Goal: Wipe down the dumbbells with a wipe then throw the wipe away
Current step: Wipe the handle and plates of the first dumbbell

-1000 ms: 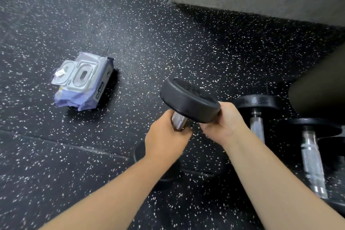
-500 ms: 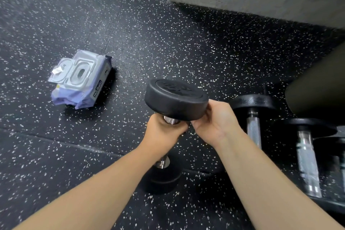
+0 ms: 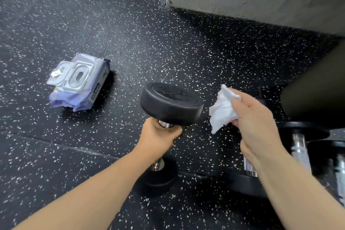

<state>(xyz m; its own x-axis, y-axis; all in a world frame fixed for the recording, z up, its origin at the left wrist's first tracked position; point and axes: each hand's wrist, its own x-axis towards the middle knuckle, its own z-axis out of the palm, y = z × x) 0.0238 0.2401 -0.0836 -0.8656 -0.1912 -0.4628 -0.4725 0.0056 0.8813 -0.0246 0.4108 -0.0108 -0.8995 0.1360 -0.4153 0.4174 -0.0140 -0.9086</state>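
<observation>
Pulling away: right hand [image 3: 255,129], wipe [image 3: 223,111] pinched, now clear of the dumbbell [image 3: 171,103] top.
Left hand [image 3: 158,136]: fisted round the handle [image 3: 164,124].
Meaning: top likely wiped; handle next.

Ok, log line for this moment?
left hand: grips black rubber-ended steel dumbbell | right hand: holds crumpled white wipe, apart from dumbbell | purple wipe pack: on floor

My left hand [image 3: 156,138] covers most of the dumbbell [image 3: 171,104] handle. My right hand [image 3: 255,127] hides part of the wipe [image 3: 222,112]. The other dumbbells [image 3: 299,145] sit partly behind my right arm, cut off by the right edge. The wipe pack [image 3: 78,84] label is unreadable.
</observation>
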